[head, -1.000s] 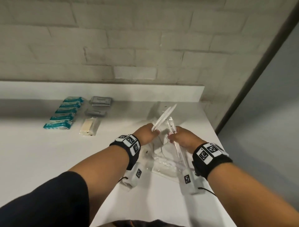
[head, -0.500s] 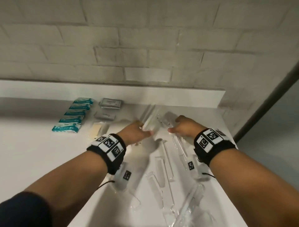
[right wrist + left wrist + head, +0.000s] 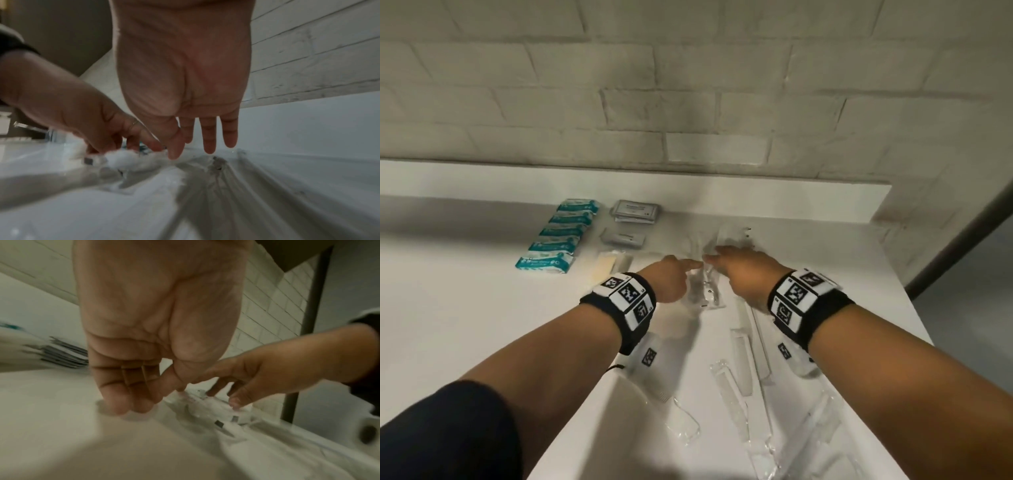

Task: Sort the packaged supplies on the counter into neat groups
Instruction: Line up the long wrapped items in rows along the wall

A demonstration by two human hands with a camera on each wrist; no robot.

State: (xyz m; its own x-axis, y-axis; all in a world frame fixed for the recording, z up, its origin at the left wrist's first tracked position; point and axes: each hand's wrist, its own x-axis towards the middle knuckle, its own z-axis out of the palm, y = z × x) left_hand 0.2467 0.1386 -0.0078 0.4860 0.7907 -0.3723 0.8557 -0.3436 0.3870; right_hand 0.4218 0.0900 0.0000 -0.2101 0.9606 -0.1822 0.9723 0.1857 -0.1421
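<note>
On the white counter (image 3: pixel 465 308) my left hand (image 3: pixel 688 265) and right hand (image 3: pixel 722 257) reach forward side by side. Between them lie long clear plastic packets (image 3: pixel 705 294), flat on the surface. In the left wrist view my left hand (image 3: pixel 154 399) has its fingertips (image 3: pixel 123 407) down on the counter beside the clear packets (image 3: pixel 205 407), with the thumb stretched toward them. In the right wrist view my right hand (image 3: pixel 193 152) hovers with straight fingers, its thumb tip at the clear packets (image 3: pixel 121 157). Neither hand holds anything.
A row of teal packets (image 3: pixel 554 240) lies at the back left, next to stacked grey sachets (image 3: pixel 635 210), one grey sachet (image 3: pixel 621 236) and a beige packet (image 3: pixel 607 265). Several loose clear packets (image 3: pixel 739 363) lie scattered nearer me on the right. The counter's right edge (image 3: pixel 914 308) is close.
A second ago both hands held clear packets raised above the counter. They have moved forward and down, the packets now lie flat, and both hands have let go.
</note>
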